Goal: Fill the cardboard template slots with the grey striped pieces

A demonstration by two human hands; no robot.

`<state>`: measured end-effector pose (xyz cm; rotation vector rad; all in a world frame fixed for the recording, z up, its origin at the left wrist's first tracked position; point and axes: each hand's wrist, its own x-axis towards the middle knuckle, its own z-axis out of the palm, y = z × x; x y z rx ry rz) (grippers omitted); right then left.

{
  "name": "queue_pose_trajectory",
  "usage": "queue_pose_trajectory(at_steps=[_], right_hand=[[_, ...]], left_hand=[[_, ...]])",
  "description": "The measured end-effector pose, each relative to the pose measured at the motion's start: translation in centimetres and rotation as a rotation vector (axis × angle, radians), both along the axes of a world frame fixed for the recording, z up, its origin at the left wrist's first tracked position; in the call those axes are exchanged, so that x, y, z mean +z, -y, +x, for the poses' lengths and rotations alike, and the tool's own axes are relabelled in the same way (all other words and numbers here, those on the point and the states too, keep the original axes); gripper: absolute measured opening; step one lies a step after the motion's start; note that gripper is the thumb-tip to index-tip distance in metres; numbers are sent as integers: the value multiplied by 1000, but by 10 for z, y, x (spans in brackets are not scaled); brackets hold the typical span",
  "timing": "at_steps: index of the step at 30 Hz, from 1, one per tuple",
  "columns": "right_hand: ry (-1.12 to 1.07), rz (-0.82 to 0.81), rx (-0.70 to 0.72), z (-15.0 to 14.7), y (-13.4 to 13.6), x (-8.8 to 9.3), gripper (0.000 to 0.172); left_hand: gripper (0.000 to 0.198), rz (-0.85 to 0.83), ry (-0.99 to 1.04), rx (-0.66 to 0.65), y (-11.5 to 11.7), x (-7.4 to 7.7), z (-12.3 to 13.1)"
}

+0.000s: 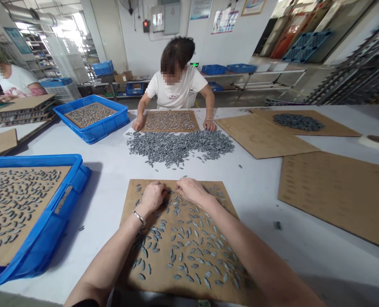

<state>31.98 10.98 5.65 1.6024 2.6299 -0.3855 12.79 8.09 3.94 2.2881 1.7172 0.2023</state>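
Note:
A brown cardboard sheet (pixel 163 264) lies in front of me, with many small grey leaf-shaped pieces (pixel 207 282) spread over it. My left hand (pixel 153 196) is near the sheet's far edge, its fingers curled together low over some pieces. Just to its right, my right hand (pixel 191 190) also has its fingers pinched at the board's surface. What the fingertips hold, if anything, is hidden. Beyond the sheet is a big loose pile of the same grey pieces (pixel 176 147) on the white table.
At left stand a blue tray (pixel 77 170) and a farther blue tray (pixel 112 123), both holding piece-covered boards. Cardboard sheets (pixel 336 192) lie at right, one bearing a heap (pixel 299 122), near a tape roll (pixel 376 141). Opposite, a person (pixel 176 85) handles a covered board (pixel 173 121).

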Motion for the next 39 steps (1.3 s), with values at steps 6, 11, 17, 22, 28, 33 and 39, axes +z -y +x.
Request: queue_pose_trajectory(at_steps=[6,11,17,22,28,33,39], right_hand=[[-21,6,51,-7,-3,-10,20],[-1,-45,-2,2,-12,-12,19],[-163,-34,-93,19,-13,-1,17],[-180,28,-160,47,2,7,22],[-243,10,-180,80,35,-5,24],[-273,2,-198,104,66,-24,31],[-307,51,-201,119,92,-44,31]], left_hand=[[20,-54,-85,-2,-7,1,13],[21,-71,-118,-14,-14,2,20],[24,-99,-140,12,-16,9,24],[25,-133,-146,47,-17,13,25],[29,-126,-120,-12,-35,7,36],[31,-88,-98,-107,-54,1,44],[29,-70,-105,-200,-61,-3,50]])
